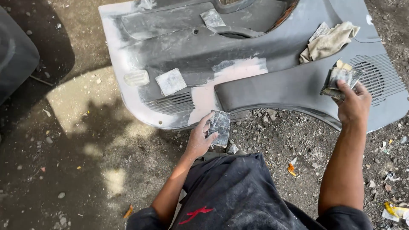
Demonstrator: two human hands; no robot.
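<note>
Head view looks straight down on a grey car door panel (298, 85) lying flat on bare dirt ground (85, 170); the left hand (200, 140) is closed on a folded piece of sandpaper (220, 124), thumb over it, right at the panel's near edge below a pale filler patch (221, 76); the right hand (353, 104) is closed on a small wad of worn sandpaper sheets (340, 79), held against the panel beside the speaker grille (379, 79) at its right end.

Judging by the surface, the sanding looks partly done; the left end and the middle band show dull, whitish, rubbed-down areas, while the right half beneath the right hand remains an even darker grey, so that part seems less worked; how smooth any of it is cannot be told.

Loose on the panel lie a square sandpaper sheet (170, 81) near the left end, another scrap (212, 18) by the far edge, and a beige rag (330, 40) toward the far right.

The setting is outdoors; gravel, small stones and bits of litter (396, 211) lie about, and sunlight falls in patches; a dark rounded object (15, 55) sits at the left edge of view; the person's dark trousers (238, 196) fill the bottom.
</note>
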